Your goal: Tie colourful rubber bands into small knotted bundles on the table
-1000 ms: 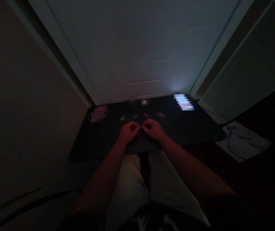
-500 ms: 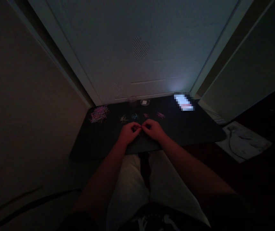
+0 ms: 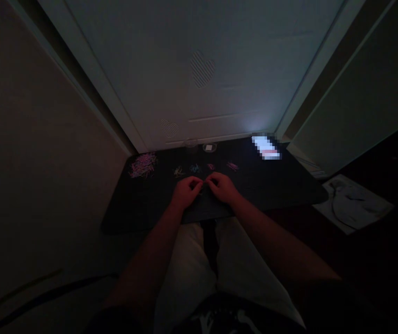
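My left hand and my right hand are over the dark table, fingertips pinched and nearly meeting. Something tiny seems to lie between them, too small and dark to make out. Just beyond the hands are four small piles in a row: a yellowish pile, a blue pile, a small pink pile and a pink-purple pile. A larger heap of thin pink and purple strands lies at the table's left end.
Along the back edge stand a clear container and a round dish with a white square. A bright, pixelated screen lies at the back right. Behind rises a pale panel with hearts. A white sheet is at lower right.
The fingers of my left hand have closed up a little, narrowing the gap between thumb and fingers. My right hand has barely moved. The picture is slightly darker.
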Motion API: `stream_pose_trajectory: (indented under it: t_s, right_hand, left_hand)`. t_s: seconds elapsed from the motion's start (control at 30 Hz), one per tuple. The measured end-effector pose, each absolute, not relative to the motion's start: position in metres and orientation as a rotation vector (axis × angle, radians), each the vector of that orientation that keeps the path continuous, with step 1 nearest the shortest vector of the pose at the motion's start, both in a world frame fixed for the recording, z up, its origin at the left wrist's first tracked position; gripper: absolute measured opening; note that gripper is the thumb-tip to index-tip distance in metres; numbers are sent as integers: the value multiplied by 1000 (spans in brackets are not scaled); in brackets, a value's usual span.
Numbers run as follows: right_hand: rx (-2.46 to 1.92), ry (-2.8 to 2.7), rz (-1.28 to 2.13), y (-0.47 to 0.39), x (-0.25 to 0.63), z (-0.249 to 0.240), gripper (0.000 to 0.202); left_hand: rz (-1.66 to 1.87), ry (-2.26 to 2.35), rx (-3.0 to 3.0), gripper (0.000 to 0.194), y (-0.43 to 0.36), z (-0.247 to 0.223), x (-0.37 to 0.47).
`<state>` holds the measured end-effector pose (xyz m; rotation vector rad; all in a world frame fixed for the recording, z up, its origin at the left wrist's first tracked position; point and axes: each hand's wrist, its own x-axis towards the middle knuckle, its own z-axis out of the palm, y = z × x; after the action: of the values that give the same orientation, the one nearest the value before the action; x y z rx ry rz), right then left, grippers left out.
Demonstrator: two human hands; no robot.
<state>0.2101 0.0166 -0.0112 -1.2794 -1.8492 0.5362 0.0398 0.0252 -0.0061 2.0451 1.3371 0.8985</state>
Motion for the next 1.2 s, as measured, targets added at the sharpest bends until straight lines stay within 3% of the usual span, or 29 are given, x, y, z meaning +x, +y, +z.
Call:
stream_pose_trajectory:
  t_s: [1.2]
  right_hand:
    - [-1311,-1796,564,16,209,-8,12]
  left_hand:
    - [899,1334,2004,24,24,-3,40]
